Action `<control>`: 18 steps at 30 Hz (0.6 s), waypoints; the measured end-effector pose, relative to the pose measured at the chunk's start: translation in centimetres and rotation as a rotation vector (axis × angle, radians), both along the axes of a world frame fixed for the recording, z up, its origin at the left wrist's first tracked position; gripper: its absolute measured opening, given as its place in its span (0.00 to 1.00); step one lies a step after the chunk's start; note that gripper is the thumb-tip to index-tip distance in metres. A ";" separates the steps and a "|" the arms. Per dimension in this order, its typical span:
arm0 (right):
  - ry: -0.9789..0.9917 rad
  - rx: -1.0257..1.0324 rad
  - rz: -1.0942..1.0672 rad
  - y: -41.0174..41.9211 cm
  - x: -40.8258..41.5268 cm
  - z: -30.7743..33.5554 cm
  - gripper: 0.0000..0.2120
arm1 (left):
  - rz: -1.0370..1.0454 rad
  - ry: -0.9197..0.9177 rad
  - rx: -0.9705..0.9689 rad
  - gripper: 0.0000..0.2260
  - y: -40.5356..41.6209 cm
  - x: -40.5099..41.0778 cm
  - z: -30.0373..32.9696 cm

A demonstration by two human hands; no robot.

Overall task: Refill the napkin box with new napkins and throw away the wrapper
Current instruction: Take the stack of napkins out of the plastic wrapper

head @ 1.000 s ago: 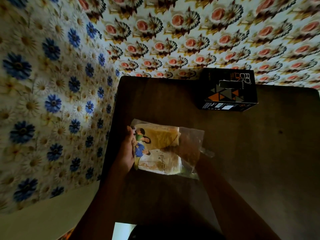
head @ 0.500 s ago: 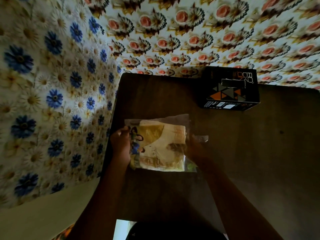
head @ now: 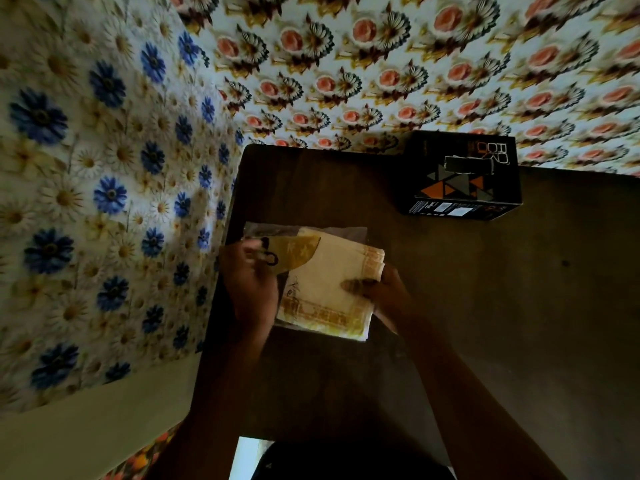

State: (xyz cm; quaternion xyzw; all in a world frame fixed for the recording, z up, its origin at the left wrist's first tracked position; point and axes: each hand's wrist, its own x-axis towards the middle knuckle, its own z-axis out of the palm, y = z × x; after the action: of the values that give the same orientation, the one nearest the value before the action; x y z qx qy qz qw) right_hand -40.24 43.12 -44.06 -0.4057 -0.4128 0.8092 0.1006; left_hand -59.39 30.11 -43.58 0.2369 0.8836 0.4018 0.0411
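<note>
A stack of cream napkins with a yellow border (head: 329, 289) sits half out of a clear printed plastic wrapper (head: 277, 244) above the dark table (head: 519, 323). My left hand (head: 251, 282) grips the wrapper at its left end. My right hand (head: 377, 292) pinches the right edge of the napkin stack, thumb on top. The black napkin box (head: 460, 174) with orange and grey triangles stands at the table's far edge, apart from both hands, its top slot showing dark.
Flowered wallpaper covers the wall (head: 86, 202) close on the left and the wall (head: 415, 64) behind the table. The table's left edge runs just beside my left hand. A pale strip of floor (head: 246, 459) shows at the bottom.
The napkins have slid further right out of the wrapper, so more bare napkin shows. My right hand shifted from inside the plastic to the stack's right edge.
</note>
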 end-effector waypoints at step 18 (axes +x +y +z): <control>-0.002 0.014 -0.130 3.2 9.4 2.5 0.21 | -0.364 0.119 -0.634 0.27 -2.7 0.8 -7.3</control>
State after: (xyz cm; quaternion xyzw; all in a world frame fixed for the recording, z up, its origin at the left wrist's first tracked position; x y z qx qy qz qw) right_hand -30.83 46.33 -41.56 -0.4317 -0.3914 0.7977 0.1552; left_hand -58.57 27.40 -50.84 0.3887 0.9084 0.0795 0.1322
